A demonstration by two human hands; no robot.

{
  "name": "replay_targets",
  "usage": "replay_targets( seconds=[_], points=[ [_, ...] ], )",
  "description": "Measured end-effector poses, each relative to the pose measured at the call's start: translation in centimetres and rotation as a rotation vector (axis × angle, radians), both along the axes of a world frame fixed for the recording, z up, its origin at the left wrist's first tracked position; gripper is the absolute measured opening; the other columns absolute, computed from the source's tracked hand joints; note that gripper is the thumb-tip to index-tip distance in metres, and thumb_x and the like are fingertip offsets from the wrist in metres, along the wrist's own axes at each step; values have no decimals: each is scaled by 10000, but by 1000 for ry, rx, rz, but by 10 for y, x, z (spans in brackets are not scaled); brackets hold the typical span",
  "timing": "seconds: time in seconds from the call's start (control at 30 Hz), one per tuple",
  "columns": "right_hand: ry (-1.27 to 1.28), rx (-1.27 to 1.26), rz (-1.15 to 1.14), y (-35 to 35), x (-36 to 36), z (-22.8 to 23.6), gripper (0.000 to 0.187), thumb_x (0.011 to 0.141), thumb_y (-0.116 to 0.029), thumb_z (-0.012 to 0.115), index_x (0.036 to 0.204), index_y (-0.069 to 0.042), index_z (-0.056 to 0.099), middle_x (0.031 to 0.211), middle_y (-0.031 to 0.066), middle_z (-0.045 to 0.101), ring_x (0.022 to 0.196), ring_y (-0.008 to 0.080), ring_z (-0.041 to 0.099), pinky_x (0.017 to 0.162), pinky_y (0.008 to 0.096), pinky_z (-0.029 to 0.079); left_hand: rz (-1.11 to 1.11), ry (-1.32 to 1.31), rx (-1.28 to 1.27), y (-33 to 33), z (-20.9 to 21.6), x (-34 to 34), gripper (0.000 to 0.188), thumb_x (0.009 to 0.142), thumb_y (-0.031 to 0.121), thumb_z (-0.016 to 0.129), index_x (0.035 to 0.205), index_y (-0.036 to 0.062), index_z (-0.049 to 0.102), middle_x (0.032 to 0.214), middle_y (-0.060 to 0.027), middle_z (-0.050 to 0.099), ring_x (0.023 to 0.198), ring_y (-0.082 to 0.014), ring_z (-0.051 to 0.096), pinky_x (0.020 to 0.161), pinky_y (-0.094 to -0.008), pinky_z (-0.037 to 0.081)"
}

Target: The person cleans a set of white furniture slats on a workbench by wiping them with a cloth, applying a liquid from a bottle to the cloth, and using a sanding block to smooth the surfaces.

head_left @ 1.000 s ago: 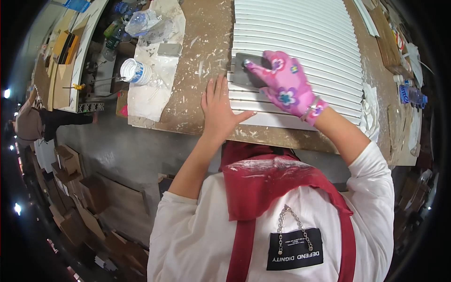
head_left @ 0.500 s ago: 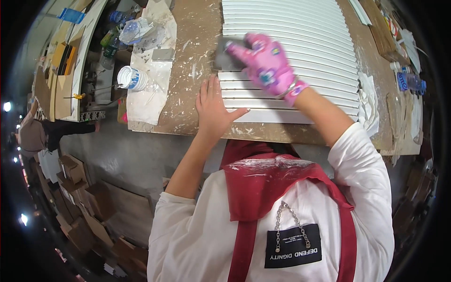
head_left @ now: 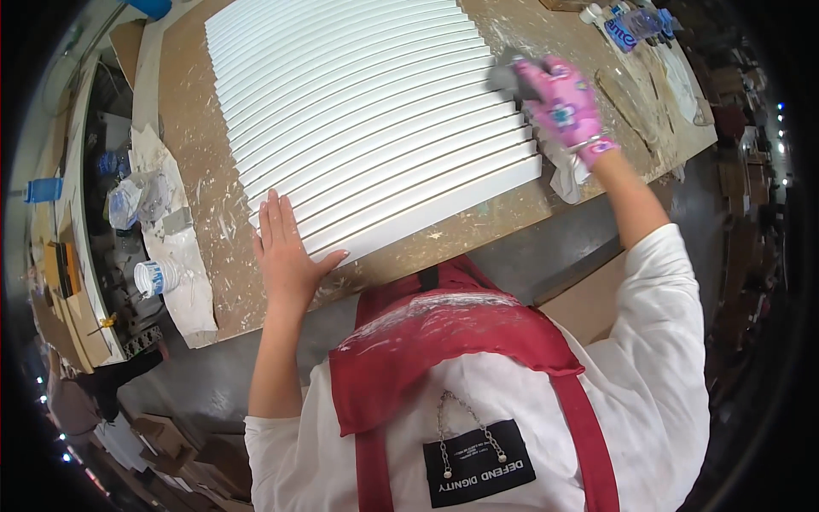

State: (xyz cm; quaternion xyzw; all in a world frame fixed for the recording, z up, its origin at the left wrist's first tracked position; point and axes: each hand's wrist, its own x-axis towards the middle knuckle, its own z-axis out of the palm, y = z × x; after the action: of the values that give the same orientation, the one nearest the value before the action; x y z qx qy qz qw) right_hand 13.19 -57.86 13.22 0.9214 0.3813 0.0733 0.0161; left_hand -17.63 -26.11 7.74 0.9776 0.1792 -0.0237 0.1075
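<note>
Long white slats (head_left: 367,94) lie side by side in a ribbed panel on the worktable, their ends making a stepped edge. My bare left hand (head_left: 286,256) rests flat on the panel's near left corner, fingers stretched out and thumb along the front slat. In a pink flowered glove, my right hand (head_left: 567,107) grips a grey sanding block (head_left: 505,77) at the slats' right ends. Motion blurs the block, and the glove covers part of it. Beside the near right corner, below the glove, is a crumpled white sheet (head_left: 565,175).
On the left, a paper sheet (head_left: 189,299) carries a white tub (head_left: 156,278), a second grey block (head_left: 177,221) and crumpled clear plastic. Bottles (head_left: 636,30) stand at the far right. Another person (head_left: 77,405) is at the lower left, near cardboard boxes (head_left: 162,437).
My right hand has swept the block from the slats' left ends to their right ends. My left hand stays flat at the near left corner. The whole view has turned.
</note>
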Motion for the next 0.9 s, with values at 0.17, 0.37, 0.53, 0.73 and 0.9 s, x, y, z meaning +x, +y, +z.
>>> replay_targets(
  seconds=[0.17, 0.37, 0.53, 0.73, 0.9],
  points=[
    [-34, 198, 369, 29, -42, 0, 554, 740, -205, 695, 1269, -162, 535, 1143, 126, 601, 1050, 305, 581, 853, 400, 506, 12, 1, 3, 0, 2, -2, 1112, 607, 403, 831, 1452, -10, 238, 1546, -166, 197, 1416, -355, 197, 1101, -533, 228],
    [-119, -9, -129, -53, 7, 1, 558, 745, -246, 667, 1276, -147, 527, 1113, 151, 587, 991, 336, 591, 856, 431, 490, -20, 38, 46, 0, 9, 0, 1097, 643, 472, 794, 1466, 13, 230, 1556, -155, 178, 1423, -349, 187, 1099, -561, 218],
    [336, 393, 343, 63, -59, 1, 590, 714, -222, 707, 1275, -158, 538, 1114, 139, 583, 998, 322, 590, 859, 443, 498, -119, 0, 59, -9, 12, 19, 1054, 674, 433, 769, 1484, 51, 213, 1559, -156, 171, 1425, -358, 180, 1113, -551, 175],
    [263, 351, 356, 51, -22, -53, 453, 749, -222, 654, 1180, -97, 593, 1028, 139, 633, 951, 314, 617, 864, 403, 499, -135, 31, 3, -5, 3, 20, 1031, 687, 449, 744, 1485, 62, 220, 1561, -155, 165, 1427, -348, 184, 1112, -568, 148],
    [515, 892, -341, -4, 40, -20, 601, 822, -373, 647, 1342, -115, 490, 1223, 179, 578, 1074, 308, 581, 905, 380, 461, 200, -335, -244, 28, -6, 9, 849, 829, 342, 664, 1475, 15, 220, 1547, -157, 210, 1419, -326, 213, 1143, -440, 177]
  ],
)
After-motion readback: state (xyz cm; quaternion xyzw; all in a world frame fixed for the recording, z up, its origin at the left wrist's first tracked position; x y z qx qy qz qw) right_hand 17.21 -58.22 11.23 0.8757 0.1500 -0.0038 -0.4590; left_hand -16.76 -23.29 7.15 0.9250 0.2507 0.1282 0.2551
